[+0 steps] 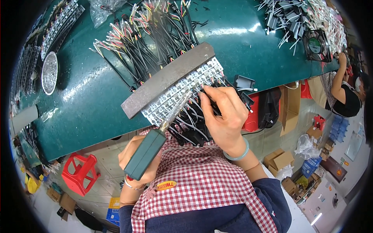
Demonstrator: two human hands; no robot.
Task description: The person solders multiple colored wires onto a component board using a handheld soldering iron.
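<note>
My left hand is closed round a green-bodied soldering iron. Its metal tip reaches up and right to a row of white circuit boards, close to my right fingertips. My right hand is pinched at the boards' near edge, on what looks like a thin wire; the wire's end is too small to make out. Grey and black wires hang from this edge toward my lap. A long grey bar lies across the boards' far side.
Beyond the bar lie bundled black cables with bared coloured ends. A round metal dish sits left on the green table. A small fan and white-leaded black parts lie right. A red stool stands below; another person works far right.
</note>
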